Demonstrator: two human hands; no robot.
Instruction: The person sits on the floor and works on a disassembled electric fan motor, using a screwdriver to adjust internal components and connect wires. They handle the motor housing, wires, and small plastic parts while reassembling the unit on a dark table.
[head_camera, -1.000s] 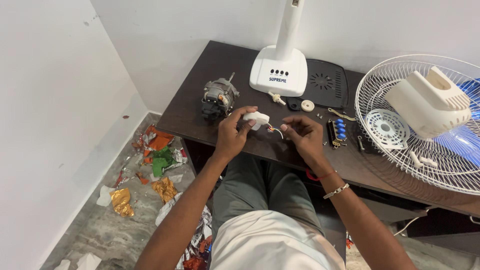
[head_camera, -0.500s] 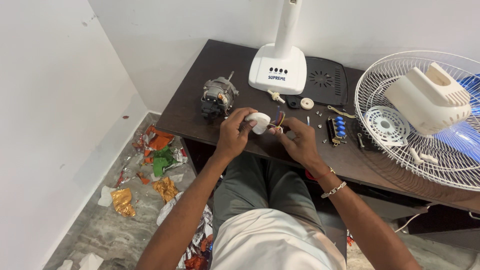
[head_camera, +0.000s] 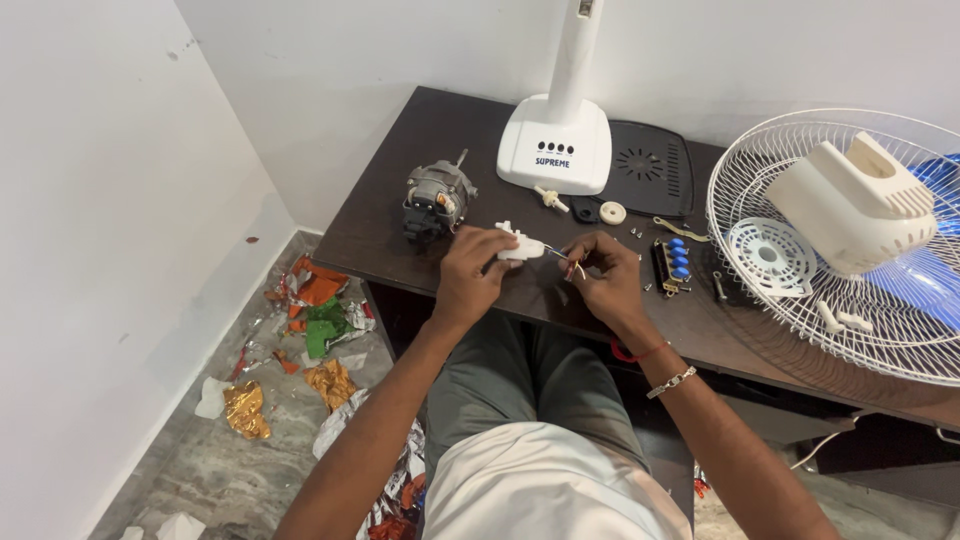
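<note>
My left hand grips a small white plastic part above the front of the dark wooden table. Thin coloured wires run out of that part to my right hand, which pinches their ends between its fingers. The two hands sit close together, a few centimetres apart. A grey electric motor stands just behind my left hand.
A white fan base with its pole and a black vented cover stand at the back. A switch block with blue buttons, screws and a white fan guard holding a cream housing lie to the right. Foil scraps litter the floor.
The hands have drawn slightly apart, so the wires now stretch between the white part and my right hand. The part has turned in my left hand.
</note>
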